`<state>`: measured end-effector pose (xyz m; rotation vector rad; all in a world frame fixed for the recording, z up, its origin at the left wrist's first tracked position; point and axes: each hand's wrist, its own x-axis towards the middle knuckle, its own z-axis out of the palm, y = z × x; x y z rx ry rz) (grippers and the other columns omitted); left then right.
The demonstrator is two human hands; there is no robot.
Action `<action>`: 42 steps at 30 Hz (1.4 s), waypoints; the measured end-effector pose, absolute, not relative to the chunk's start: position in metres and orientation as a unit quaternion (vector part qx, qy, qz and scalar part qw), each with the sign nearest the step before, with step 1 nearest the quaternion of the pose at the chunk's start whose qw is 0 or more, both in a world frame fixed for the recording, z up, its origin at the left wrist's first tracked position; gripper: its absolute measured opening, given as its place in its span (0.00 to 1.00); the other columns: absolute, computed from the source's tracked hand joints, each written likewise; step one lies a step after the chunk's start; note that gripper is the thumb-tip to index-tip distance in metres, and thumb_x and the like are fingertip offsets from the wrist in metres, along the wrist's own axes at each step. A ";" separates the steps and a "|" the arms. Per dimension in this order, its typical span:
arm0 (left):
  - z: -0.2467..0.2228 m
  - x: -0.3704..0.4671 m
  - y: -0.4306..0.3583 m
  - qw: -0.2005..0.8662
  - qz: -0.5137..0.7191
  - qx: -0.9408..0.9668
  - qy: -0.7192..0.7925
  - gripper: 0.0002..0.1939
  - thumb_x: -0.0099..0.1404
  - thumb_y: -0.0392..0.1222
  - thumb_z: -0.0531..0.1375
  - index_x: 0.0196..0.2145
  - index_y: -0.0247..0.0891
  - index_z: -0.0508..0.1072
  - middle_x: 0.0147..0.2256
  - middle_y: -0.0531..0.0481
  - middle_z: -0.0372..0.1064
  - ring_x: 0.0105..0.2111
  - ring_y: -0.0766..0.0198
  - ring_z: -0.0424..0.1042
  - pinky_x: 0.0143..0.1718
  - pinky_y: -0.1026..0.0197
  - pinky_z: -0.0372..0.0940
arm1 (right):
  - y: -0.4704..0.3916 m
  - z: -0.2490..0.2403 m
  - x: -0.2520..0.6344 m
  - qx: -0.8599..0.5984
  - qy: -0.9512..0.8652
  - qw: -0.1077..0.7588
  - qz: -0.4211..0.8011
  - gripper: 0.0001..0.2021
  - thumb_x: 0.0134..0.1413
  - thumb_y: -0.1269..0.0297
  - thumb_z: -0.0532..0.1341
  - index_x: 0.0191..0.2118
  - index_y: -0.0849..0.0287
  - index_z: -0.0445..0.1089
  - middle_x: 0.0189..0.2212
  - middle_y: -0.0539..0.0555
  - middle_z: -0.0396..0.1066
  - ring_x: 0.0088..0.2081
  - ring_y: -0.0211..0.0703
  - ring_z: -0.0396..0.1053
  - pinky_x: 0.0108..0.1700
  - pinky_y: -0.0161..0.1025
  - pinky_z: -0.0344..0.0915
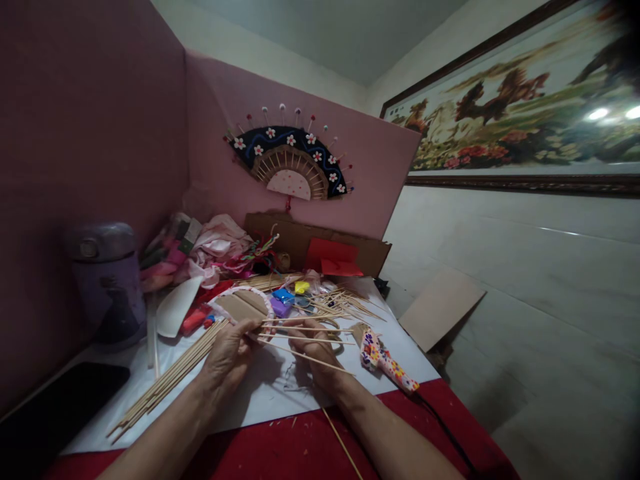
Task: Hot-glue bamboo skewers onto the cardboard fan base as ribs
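Thin sticks [343, 342], fanned above the white sheet [260, 403], are pinched at one end by the left hand [231, 350], spread across the right hand's [313, 349] curled fingers; light, stiff, probably snappable, best gripped near the gathered ends.

Dim room (glare at right).
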<state>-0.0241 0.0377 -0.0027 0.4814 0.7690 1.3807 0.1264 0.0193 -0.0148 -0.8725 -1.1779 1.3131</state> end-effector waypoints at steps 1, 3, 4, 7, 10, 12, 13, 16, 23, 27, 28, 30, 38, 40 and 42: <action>-0.003 -0.024 0.038 0.678 0.615 0.213 0.341 0.07 0.54 0.22 0.55 0.25 0.28 0.69 0.24 0.42 0.70 0.23 0.66 0.70 0.24 0.67 0.68 | 0.020 -0.015 0.126 -0.364 -0.499 0.555 0.557 0.10 0.42 0.61 0.65 0.33 0.57 0.71 0.16 0.44 0.56 0.17 0.31 0.46 0.20 0.33 0.41; -0.005 -0.025 0.040 0.680 0.616 0.205 0.340 0.07 0.54 0.21 0.55 0.25 0.29 0.69 0.24 0.42 0.70 0.23 0.65 0.70 0.25 0.66 0.69 | 0.021 -0.016 0.126 -0.363 -0.499 0.556 0.557 0.10 0.42 0.60 0.66 0.32 0.58 0.70 0.16 0.44 0.56 0.17 0.31 0.45 0.20 0.33 0.40; -0.005 -0.026 0.040 0.682 0.616 0.201 0.338 0.07 0.53 0.21 0.56 0.25 0.29 0.69 0.24 0.42 0.70 0.23 0.65 0.71 0.25 0.65 0.69 | 0.021 -0.015 0.126 -0.365 -0.497 0.558 0.556 0.10 0.42 0.60 0.66 0.32 0.57 0.70 0.16 0.44 0.56 0.17 0.31 0.45 0.20 0.33 0.40; -0.007 -0.026 0.042 0.686 0.613 0.201 0.335 0.07 0.53 0.21 0.56 0.25 0.28 0.69 0.25 0.41 0.70 0.23 0.64 0.71 0.25 0.66 0.69 | 0.021 -0.014 0.126 -0.365 -0.491 0.569 0.550 0.12 0.41 0.59 0.66 0.34 0.56 0.69 0.17 0.44 0.57 0.17 0.31 0.46 0.20 0.33 0.41; -0.008 -0.026 0.044 0.680 0.617 0.203 0.341 0.06 0.54 0.22 0.56 0.26 0.28 0.70 0.25 0.41 0.70 0.24 0.64 0.71 0.25 0.65 0.69 | 0.020 -0.012 0.126 -0.347 -0.493 0.576 0.552 0.14 0.40 0.59 0.66 0.36 0.55 0.68 0.17 0.44 0.55 0.18 0.32 0.47 0.21 0.33 0.43; -0.008 -0.026 0.043 0.678 0.618 0.197 0.347 0.07 0.54 0.21 0.56 0.25 0.28 0.69 0.25 0.41 0.70 0.23 0.65 0.71 0.25 0.65 0.69 | 0.019 -0.011 0.126 -0.340 -0.495 0.584 0.546 0.15 0.39 0.58 0.66 0.36 0.54 0.68 0.16 0.43 0.54 0.18 0.33 0.47 0.21 0.33 0.44; -0.007 -0.025 0.043 0.677 0.619 0.194 0.348 0.07 0.54 0.21 0.56 0.25 0.29 0.69 0.25 0.42 0.70 0.23 0.65 0.71 0.25 0.65 0.69 | 0.019 -0.010 0.126 -0.339 -0.495 0.590 0.541 0.16 0.39 0.57 0.66 0.36 0.54 0.68 0.16 0.43 0.54 0.18 0.33 0.46 0.21 0.33 0.43; -0.003 -0.024 0.040 0.676 0.623 0.187 0.346 0.08 0.54 0.21 0.55 0.24 0.30 0.69 0.25 0.42 0.70 0.24 0.65 0.71 0.26 0.66 0.70 | 0.020 -0.012 0.127 -0.335 -0.498 0.596 0.534 0.16 0.39 0.56 0.66 0.37 0.54 0.68 0.17 0.44 0.55 0.18 0.33 0.46 0.21 0.33 0.43; 0.004 -0.022 0.037 0.677 0.626 0.169 0.347 0.10 0.55 0.20 0.54 0.24 0.31 0.68 0.22 0.46 0.69 0.21 0.68 0.69 0.24 0.68 0.68 | 0.026 -0.021 0.130 -0.319 -0.499 0.593 0.545 0.14 0.41 0.60 0.66 0.36 0.55 0.68 0.16 0.44 0.55 0.18 0.33 0.46 0.20 0.33 0.41; 0.000 -0.024 0.041 0.683 0.625 0.164 0.339 0.10 0.55 0.20 0.54 0.25 0.31 0.69 0.23 0.46 0.69 0.22 0.67 0.70 0.23 0.68 0.68 | 0.027 -0.022 0.131 -0.323 -0.496 0.590 0.549 0.15 0.41 0.59 0.66 0.37 0.56 0.68 0.18 0.45 0.57 0.18 0.32 0.48 0.20 0.33 0.43; -0.001 -0.024 0.041 0.684 0.626 0.164 0.338 0.10 0.55 0.20 0.55 0.25 0.31 0.69 0.22 0.46 0.69 0.22 0.66 0.69 0.22 0.68 0.68 | 0.027 -0.022 0.131 -0.321 -0.496 0.592 0.548 0.15 0.40 0.60 0.66 0.38 0.56 0.68 0.18 0.45 0.57 0.18 0.32 0.48 0.20 0.32 0.43; -0.001 -0.024 0.041 0.681 0.628 0.168 0.336 0.10 0.54 0.20 0.55 0.24 0.31 0.69 0.22 0.46 0.69 0.22 0.67 0.69 0.22 0.68 0.68 | 0.027 -0.021 0.131 -0.318 -0.499 0.593 0.545 0.15 0.41 0.60 0.66 0.38 0.55 0.68 0.19 0.45 0.58 0.18 0.32 0.49 0.21 0.32 0.44; 0.004 -0.022 0.036 0.673 0.633 0.165 0.347 0.10 0.55 0.20 0.54 0.23 0.29 0.68 0.22 0.46 0.68 0.22 0.68 0.69 0.24 0.67 0.69 | 0.027 -0.022 0.131 -0.312 -0.497 0.596 0.548 0.13 0.41 0.60 0.66 0.36 0.56 0.69 0.17 0.44 0.56 0.18 0.31 0.47 0.20 0.32 0.43; 0.004 -0.022 0.037 0.675 0.632 0.166 0.344 0.09 0.55 0.21 0.54 0.24 0.29 0.69 0.22 0.46 0.68 0.21 0.68 0.69 0.23 0.68 0.68 | 0.026 -0.020 0.130 -0.311 -0.494 0.599 0.548 0.14 0.41 0.61 0.66 0.36 0.56 0.69 0.17 0.44 0.56 0.18 0.31 0.47 0.20 0.32 0.43; 0.003 -0.023 0.037 0.673 0.631 0.175 0.345 0.09 0.55 0.21 0.54 0.24 0.29 0.69 0.22 0.46 0.68 0.21 0.68 0.69 0.22 0.68 0.68 | 0.023 -0.016 0.128 -0.318 -0.490 0.598 0.549 0.13 0.40 0.62 0.66 0.36 0.56 0.69 0.17 0.44 0.56 0.18 0.31 0.47 0.20 0.32 0.43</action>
